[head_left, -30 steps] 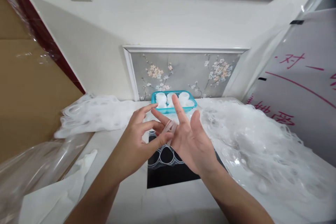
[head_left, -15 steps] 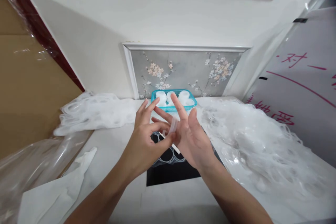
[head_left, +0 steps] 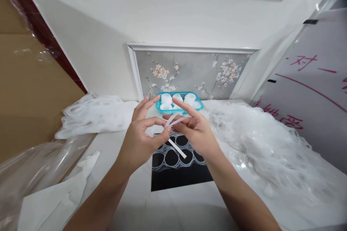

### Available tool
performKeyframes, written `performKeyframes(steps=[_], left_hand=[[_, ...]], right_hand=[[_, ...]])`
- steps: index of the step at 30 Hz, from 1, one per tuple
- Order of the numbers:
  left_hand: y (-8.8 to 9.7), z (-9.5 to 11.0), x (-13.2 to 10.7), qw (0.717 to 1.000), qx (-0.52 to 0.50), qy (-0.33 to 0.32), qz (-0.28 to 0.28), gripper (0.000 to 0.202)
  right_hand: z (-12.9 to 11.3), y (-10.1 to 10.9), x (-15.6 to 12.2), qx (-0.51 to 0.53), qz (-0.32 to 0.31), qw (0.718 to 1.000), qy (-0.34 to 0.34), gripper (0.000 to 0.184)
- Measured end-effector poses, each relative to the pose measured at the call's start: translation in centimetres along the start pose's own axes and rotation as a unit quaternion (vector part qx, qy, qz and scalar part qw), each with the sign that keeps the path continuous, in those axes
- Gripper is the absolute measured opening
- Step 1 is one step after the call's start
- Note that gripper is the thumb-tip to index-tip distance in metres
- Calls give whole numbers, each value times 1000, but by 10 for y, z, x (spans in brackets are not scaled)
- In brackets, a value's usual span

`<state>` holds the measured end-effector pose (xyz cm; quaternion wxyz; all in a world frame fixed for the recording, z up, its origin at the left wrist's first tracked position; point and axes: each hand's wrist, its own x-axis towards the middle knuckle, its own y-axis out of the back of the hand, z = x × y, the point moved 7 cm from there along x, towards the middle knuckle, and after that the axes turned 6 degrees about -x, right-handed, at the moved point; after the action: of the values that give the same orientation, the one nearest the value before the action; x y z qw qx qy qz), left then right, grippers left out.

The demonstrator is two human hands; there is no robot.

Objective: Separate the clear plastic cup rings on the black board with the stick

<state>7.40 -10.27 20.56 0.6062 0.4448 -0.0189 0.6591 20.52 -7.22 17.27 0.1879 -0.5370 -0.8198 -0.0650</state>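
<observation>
My left hand (head_left: 141, 137) and my right hand (head_left: 193, 131) meet above the table, both pinching a thin translucent white plastic strip (head_left: 176, 147). Its upper part loops between my fingertips and one end hangs down to the right. Under my hands a clear plastic sheet of joined rings (head_left: 173, 157) lies on a black mat (head_left: 180, 178). Behind my fingers stands a teal basket (head_left: 200, 101) holding white rolled pieces (head_left: 166, 101).
Heaps of white ring-shaped plastic cover the table at the right (head_left: 260, 148) and at the back left (head_left: 94, 115). A clear plastic bag (head_left: 38, 169) and white paper (head_left: 54, 202) lie at the left. A whiteboard with red writing (head_left: 311, 83) leans at the right.
My right hand has turned from an open palm to a pinch on the strip. The hands have drawn back, so more of the ring sheet shows and the strip's end hangs free.
</observation>
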Motion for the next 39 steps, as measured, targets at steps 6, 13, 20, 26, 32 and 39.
performKeyframes(steps=[6, 13, 20, 26, 32, 39], left_hand=[[-15, 15, -3, 997, 22, -71, -39, 11], [-15, 16, -2, 994, 17, -94, -52, 11], [-9, 24, -3, 990, 3, -129, -54, 10], [-12, 23, -4, 987, 16, -128, -97, 7], [-4, 12, -2, 981, -86, -72, -157, 20], [-2, 6, -6, 970, -174, 24, -170, 13]], right_hand=[[10, 16, 5, -18, 106, 994, 2, 68], [3, 20, 4, -53, 63, 994, -65, 71], [-10, 23, -3, -5, 63, 997, -49, 71], [-8, 9, -6, 72, -12, 995, -69, 84], [-25, -10, -18, -88, -43, 995, 5, 119], [-40, -21, -34, -341, 7, 931, 133, 113]])
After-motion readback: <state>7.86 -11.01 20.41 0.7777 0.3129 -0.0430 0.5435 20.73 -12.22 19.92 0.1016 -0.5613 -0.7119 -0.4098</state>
